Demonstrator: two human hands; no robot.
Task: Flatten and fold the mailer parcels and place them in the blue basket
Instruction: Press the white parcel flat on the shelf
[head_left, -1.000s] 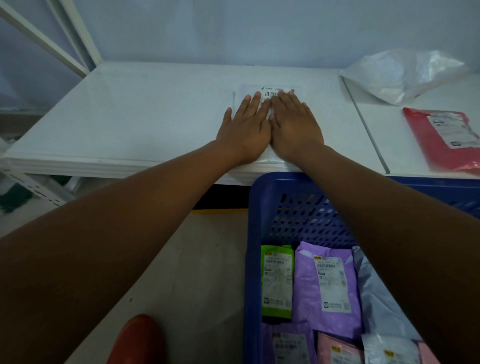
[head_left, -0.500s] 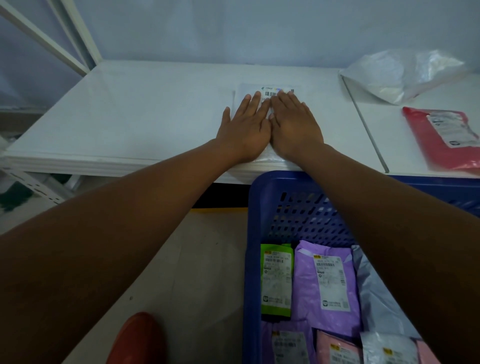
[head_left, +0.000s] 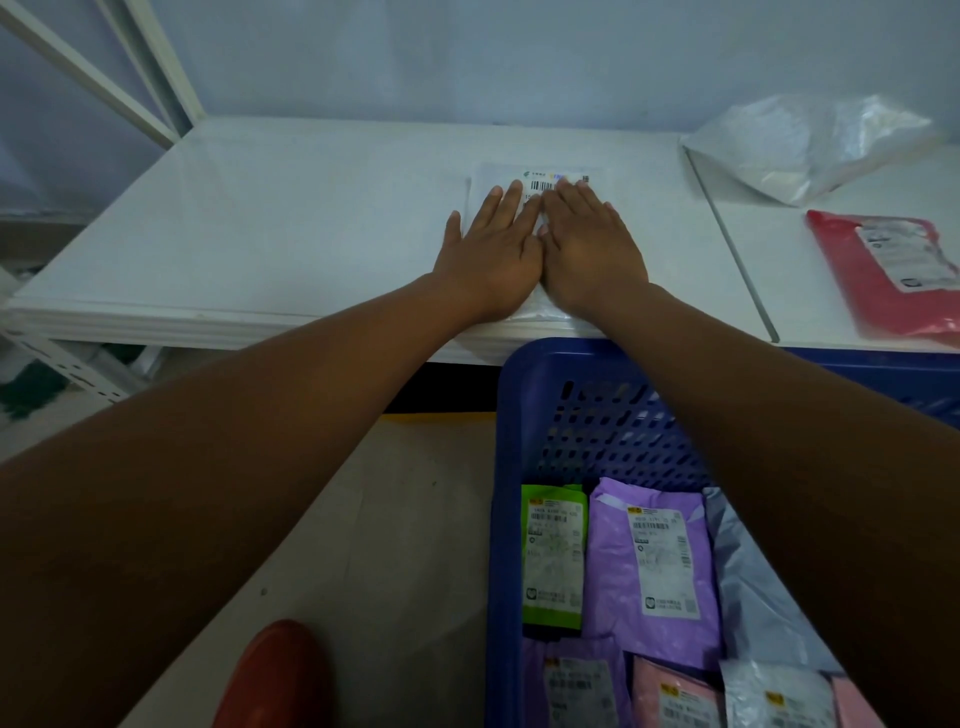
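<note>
both hands flat, fingers straight, pressing white mailer at frame centre; long axis runs up-frame, blue basket directly below

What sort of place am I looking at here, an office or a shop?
Most likely a parcel sorting or packing room. A blue basket holds labelled mailers, a red mailer waits on the plain white table, and the left hand and right hand press a white mailer flat there.
</note>
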